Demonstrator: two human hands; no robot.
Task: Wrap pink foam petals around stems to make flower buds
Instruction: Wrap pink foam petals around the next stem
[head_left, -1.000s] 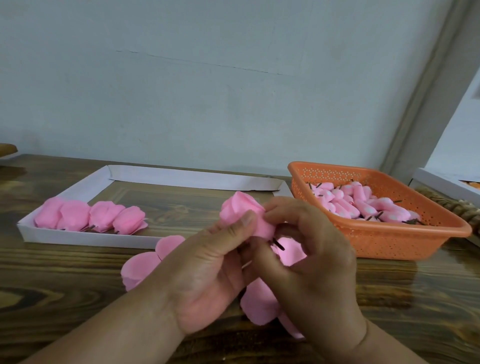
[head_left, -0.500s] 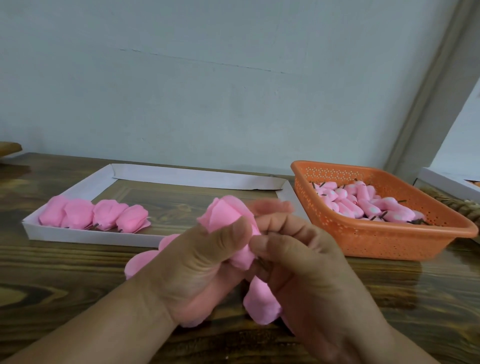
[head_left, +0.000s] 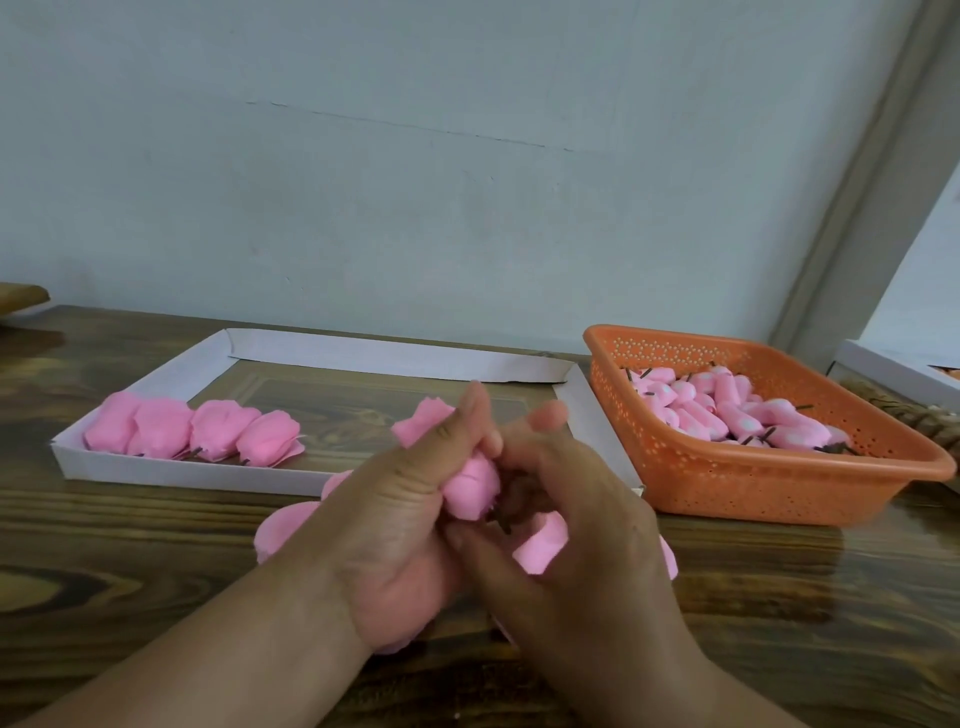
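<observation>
Fingers (head_left: 470, 415) around unlabelled pink bud (head_left: 470, 491)

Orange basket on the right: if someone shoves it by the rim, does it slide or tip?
Probably slides: the orange basket sits low and wide on the wooden table. Likely light, since its walls are thin perforated plastic and it holds only small foam pieces. The rim may flex somewhat under a push.

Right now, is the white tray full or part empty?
Part empty: four buds fill the tray's left end; the rest shows bare wood.
</observation>
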